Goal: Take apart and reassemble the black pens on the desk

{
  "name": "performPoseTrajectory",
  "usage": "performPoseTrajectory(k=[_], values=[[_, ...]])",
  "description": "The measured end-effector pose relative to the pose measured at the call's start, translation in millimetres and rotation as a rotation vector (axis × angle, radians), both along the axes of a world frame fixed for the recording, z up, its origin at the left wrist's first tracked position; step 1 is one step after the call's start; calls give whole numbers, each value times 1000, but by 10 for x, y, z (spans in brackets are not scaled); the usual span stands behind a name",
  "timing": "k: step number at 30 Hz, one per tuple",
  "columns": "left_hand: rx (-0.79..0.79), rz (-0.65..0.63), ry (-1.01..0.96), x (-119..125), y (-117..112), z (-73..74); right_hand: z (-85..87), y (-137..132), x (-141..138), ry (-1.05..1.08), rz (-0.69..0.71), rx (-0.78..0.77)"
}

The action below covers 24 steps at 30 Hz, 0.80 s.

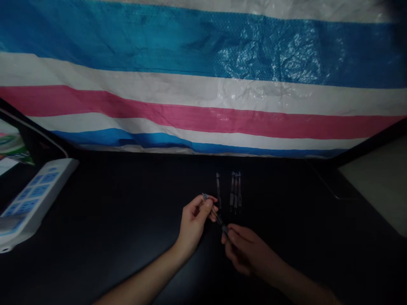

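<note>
Pinching, left hand: clear-barrelled pen is held near its upper end by the fingers.
Right hand: its lower, dark end is gripped by the fingers, above the worktop.
Single pen: laid just beyond.
Three pens: lined up alongside, apart.
Progress: held pen seemingly unfinished; whether the four laid down are finished cannot be told.

Behind the gripped pen, on the table, lie a single pen and, more right, three pens; far left, a power strip.
</note>
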<state>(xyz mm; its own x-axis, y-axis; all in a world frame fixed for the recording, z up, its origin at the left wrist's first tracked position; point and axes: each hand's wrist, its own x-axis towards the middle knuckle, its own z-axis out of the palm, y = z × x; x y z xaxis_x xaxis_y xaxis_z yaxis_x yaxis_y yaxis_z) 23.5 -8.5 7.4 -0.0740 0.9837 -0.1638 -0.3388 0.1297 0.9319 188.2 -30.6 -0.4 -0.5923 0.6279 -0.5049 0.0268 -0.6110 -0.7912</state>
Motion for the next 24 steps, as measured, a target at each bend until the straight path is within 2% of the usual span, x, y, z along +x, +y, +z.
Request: performPoseTrajectory(k=[5, 11, 16, 21, 24], values=[[37, 52, 15, 35, -95, -13, 13, -91, -37, -110, -93, 148], [6, 74, -7, 45, -119, -16, -67, -94, -21, -73, -136, 148], [2, 80, -17, 44, -112, -23, -27, -83, 7, -154, -107, 167], [-6, 84, -22, 37, -115, -33, -40, -62, 4, -110, -154, 129], [-10, 76, -40, 31, -109, -39, -63, -66, 8, -125, -116, 142]])
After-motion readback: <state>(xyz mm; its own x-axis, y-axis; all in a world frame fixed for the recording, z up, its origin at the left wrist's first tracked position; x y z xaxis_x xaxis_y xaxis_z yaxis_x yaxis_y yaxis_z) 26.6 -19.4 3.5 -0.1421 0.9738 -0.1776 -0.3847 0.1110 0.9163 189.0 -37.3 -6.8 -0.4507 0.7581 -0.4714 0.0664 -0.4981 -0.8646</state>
